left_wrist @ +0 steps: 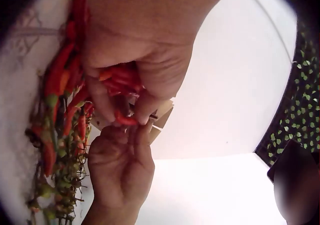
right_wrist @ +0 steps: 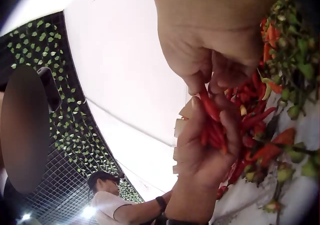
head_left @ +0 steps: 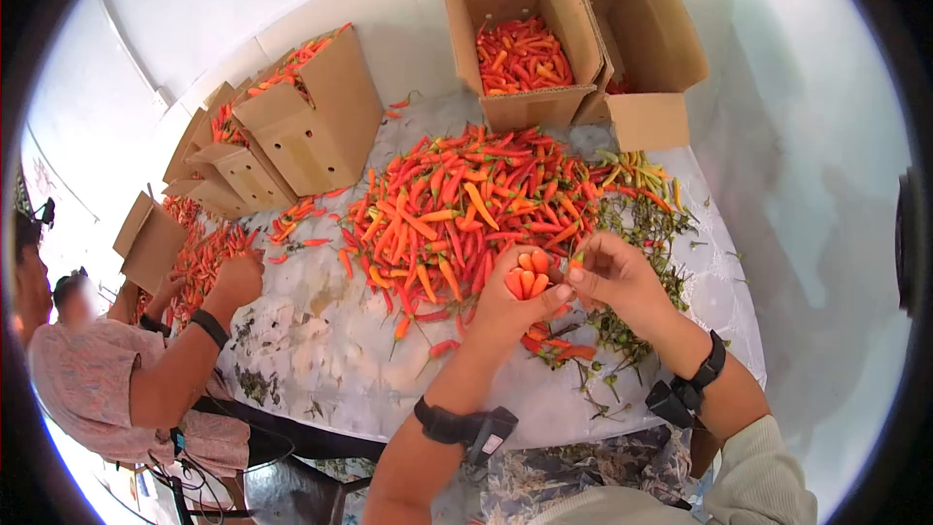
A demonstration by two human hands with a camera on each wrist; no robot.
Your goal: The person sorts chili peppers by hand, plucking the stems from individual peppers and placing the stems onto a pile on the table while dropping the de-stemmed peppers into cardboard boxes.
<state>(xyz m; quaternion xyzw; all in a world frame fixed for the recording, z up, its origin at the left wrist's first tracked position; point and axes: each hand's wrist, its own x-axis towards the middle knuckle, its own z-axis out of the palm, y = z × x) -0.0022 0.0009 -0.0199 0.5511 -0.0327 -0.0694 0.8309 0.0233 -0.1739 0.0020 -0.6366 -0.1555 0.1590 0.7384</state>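
Note:
Several red-orange peppers (head_left: 526,278) lie bunched in my left hand (head_left: 507,306), whose fingers curl round them. Close beside it, my right hand (head_left: 627,290) pinches the end of a pepper between thumb and forefinger. The left wrist view shows one red pepper (left_wrist: 125,119) held where the fingertips of both hands meet. In the right wrist view a red pepper (right_wrist: 209,106) stretches from the right hand's fingers into the left palm. Just beyond both hands rises a large heap of red and orange peppers (head_left: 457,204) on the covered table (head_left: 321,360).
Green stems (head_left: 622,331) are scattered at the right. Cardboard boxes (head_left: 316,131) with peppers stand at the back left, and two more (head_left: 533,109) at the back. Yellowish peppers (head_left: 634,170) lie right of the heap. A person (head_left: 97,379) works at the left over more peppers.

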